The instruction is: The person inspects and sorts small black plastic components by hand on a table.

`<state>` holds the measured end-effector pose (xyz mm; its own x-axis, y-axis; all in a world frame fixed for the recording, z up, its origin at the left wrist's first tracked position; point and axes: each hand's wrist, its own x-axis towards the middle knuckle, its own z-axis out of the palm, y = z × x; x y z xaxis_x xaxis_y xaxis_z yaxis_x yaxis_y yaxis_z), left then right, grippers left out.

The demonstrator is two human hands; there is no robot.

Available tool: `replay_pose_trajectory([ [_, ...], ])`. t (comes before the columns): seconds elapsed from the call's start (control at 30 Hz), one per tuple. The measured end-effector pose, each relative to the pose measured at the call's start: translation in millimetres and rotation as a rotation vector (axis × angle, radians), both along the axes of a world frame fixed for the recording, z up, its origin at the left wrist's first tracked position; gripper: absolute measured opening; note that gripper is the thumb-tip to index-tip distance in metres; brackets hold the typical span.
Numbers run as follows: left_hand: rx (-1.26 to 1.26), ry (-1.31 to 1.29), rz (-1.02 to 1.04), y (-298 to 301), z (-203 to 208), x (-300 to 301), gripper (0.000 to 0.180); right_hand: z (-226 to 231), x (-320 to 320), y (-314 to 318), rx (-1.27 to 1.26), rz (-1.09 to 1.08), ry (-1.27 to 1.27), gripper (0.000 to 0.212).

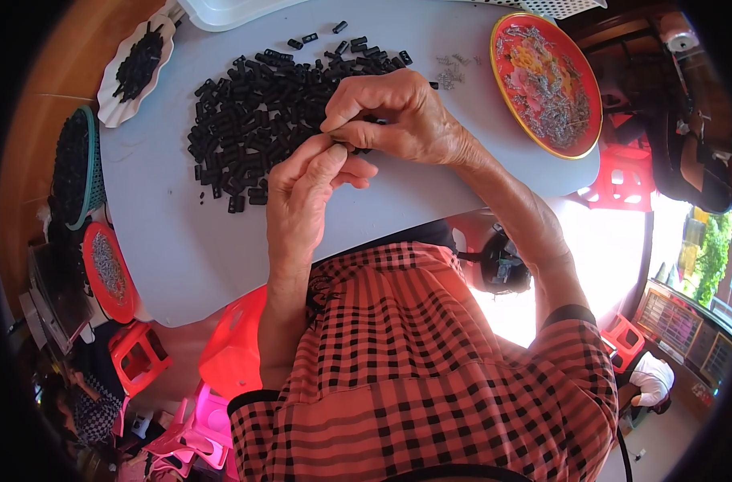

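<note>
My left hand (303,189) and my right hand (402,116) meet fingertip to fingertip over the near edge of a pile of small black plastic pieces (241,128). Thumb and forefinger are pinched together on each hand. Something small and dark shows between the fingertips, but the fingers cover most of it and its kind cannot be made out. The black pieces are short and block-like, heaped on the pale grey table (197,265). To the right of the pile lie a few small silvery metal parts (452,72).
A red, gold-rimmed tray (500,88) of small metal parts stands at the table's right. On the far left is a white scalloped dish (109,108) with thin black pieces. Beyond the left edge sit a red plate (125,309) of metal parts and a red stool (141,361).
</note>
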<state>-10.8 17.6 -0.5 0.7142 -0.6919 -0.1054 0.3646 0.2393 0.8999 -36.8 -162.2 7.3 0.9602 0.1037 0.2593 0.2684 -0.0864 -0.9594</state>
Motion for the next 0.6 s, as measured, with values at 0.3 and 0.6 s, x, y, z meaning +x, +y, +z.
replay_pose_trajectory([
  [0.3, -0.088, 0.081, 0.138, 3.1, 6.2, 5.7, 0.021, 22.5, -2.5, 0.3, -0.360, -0.086, -0.164, 0.046],
  [0.6, -0.097, 0.169, 0.076, 2.8, -0.5, 9.0, 0.017, -1.8, 1.6, 12.0, -0.427, -0.096, -0.335, 0.046],
])
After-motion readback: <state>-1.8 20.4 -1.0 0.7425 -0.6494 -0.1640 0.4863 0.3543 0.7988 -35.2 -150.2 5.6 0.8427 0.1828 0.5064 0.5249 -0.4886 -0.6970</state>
